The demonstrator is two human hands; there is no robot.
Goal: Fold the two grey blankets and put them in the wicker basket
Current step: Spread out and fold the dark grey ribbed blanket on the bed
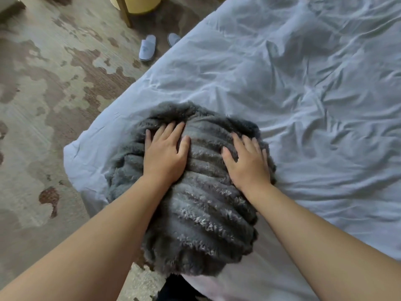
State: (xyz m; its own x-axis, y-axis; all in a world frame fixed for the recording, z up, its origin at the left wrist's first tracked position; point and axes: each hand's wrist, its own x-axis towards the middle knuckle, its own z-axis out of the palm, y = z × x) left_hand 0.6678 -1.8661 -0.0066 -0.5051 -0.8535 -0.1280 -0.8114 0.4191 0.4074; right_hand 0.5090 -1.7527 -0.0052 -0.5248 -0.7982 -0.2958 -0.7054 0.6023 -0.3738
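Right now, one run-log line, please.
left hand flat, pressing folded fluffy grey ribbed blanket | right hand same | blanket on white bed sheet

Soft, cool daylight washes evenly over the bedsheet (303, 94), with no glare anywhere. Shadows are gentle: thin ones sit in the sheet's creases, small dark ones tuck under the left hand (165, 153) and right hand (247, 164) on the grey blanket (201, 213). The carpet (43, 105) reads dimmer and warmer. Everything's a touch soft, fuzzier toward the top, and the wide lens bows the bed's edge and stretches the bottom corners.
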